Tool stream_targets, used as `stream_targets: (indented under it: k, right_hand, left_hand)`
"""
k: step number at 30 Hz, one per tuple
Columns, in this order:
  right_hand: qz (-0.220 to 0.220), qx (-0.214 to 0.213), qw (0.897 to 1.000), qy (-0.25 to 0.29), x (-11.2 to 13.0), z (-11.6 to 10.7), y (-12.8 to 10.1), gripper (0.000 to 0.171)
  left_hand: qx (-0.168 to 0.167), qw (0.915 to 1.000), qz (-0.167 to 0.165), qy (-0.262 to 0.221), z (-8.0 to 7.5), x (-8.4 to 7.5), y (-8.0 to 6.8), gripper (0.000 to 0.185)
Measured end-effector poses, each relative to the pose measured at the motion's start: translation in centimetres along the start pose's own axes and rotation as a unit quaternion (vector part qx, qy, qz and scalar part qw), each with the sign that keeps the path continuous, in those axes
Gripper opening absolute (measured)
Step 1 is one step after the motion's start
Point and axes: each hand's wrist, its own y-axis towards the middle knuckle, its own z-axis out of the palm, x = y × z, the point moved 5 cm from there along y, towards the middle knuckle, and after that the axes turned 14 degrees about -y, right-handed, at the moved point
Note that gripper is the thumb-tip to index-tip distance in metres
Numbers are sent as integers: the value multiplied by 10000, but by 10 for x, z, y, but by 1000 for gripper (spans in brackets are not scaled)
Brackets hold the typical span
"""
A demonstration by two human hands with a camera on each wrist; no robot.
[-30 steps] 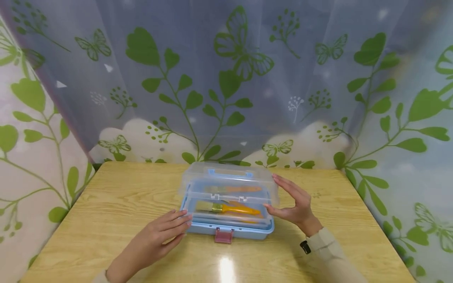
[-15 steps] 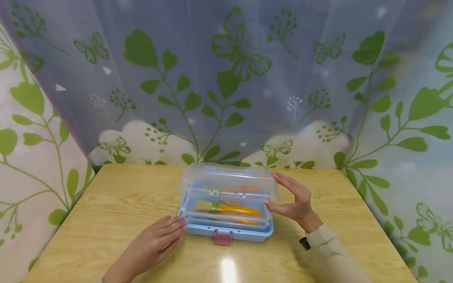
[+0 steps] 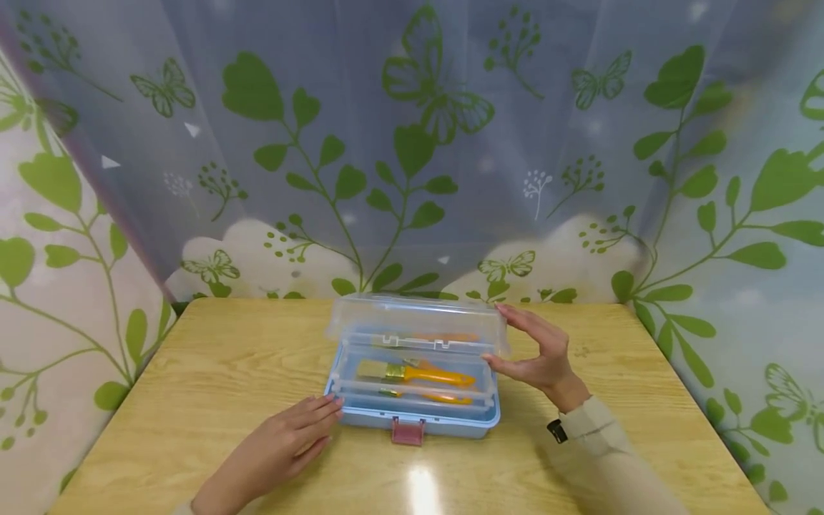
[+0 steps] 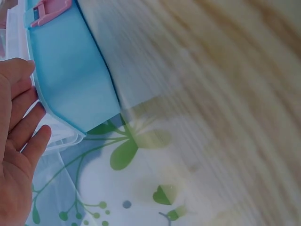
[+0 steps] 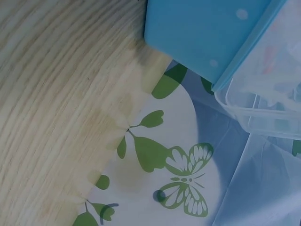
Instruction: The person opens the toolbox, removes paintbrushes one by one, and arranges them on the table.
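A light blue storage box (image 3: pixel 444 428) with a clear lid (image 3: pixel 418 315) stands on the table, its lid tilted back over the rear part. Inside, a flat paintbrush (image 3: pixel 438 376) with an orange handle lies in a translucent tray (image 3: pixel 412 391); more brush handles show around it. My right hand (image 3: pixel 542 354) grips the lid's right end, thumb at the front and fingers behind. With fairly straight fingers, my left hand (image 3: pixel 280 443) touches the box's left front corner; the left wrist view shows these fingers (image 4: pixel 28 122) against the box rim. The right wrist view shows no hand.
A pink latch (image 3: pixel 408 432) hangs down at the box's front. The wooden table (image 3: pixel 232 357) reaches back to a leaf-and-butterfly curtain (image 3: pixel 360 193), with more curtain at both sides. A black device (image 3: pixel 556 430) sits at my right cuff.
The lid's front edge has risen and swung back a little, with my right hand still on it. My left hand has drawn slightly back from the front rim to the corner.
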Motion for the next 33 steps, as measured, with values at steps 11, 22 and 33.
stream_targets:
  k: [11,22,33]
  right_hand:
    - [-111,-99,9997,-178,-16,3,-15,64]
    - [236,295,9990,-254,-34,5,-22,68]
    - [751,399,9964,39,-45,11,-17,65]
  left_hand:
    - [-59,9998,130,136,0,0,-2,49]
    - [-10,9999,83,-99,0,0,-4,46]
    - [121,9999,69,50,0,0,-7,42]
